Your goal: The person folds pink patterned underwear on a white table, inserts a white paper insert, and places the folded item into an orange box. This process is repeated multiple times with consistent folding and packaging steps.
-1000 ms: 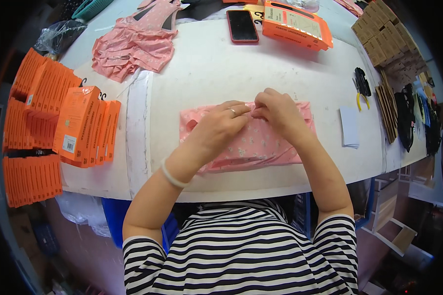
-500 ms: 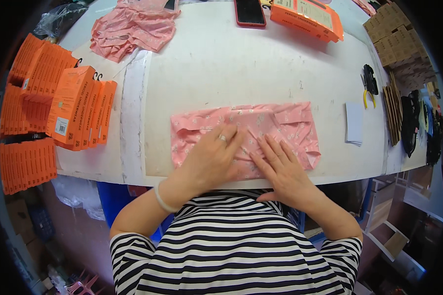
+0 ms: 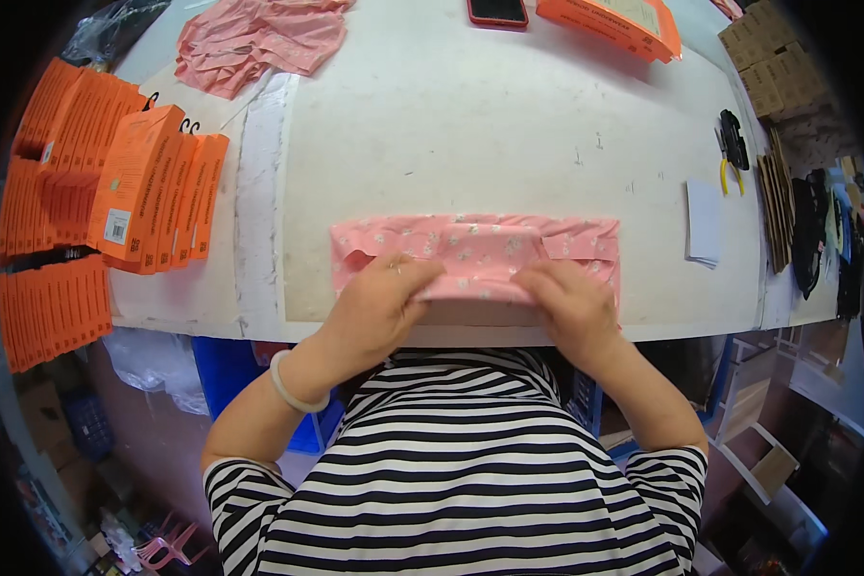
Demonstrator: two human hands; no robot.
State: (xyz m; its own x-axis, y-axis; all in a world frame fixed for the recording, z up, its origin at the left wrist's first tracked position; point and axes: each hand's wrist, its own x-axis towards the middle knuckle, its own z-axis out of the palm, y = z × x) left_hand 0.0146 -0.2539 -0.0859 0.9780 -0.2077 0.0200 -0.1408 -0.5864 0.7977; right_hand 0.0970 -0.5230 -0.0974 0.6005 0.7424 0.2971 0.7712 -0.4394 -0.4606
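A pair of pink floral underwear lies crosswise on the white table in front of me, its near part folded up and away from the table edge. My left hand pinches this fold left of the middle, fingers curled over the cloth. On the other side, my right hand grips the same fold with its fingertips. Between the hands the fold runs nearly straight, and the two side ends of the garment lie flat. The cloth under my fingers is hidden.
Orange boxes stand in rows at the left. Crumpled pink garments lie at the far left; a phone and another orange box are at the back. White papers and yellow-handled snips rest at the right.
Both hands were lying on the cloth, pressing it flat. Now they grip its near edge, which has been lifted and turned away from me, making the garment narrower.
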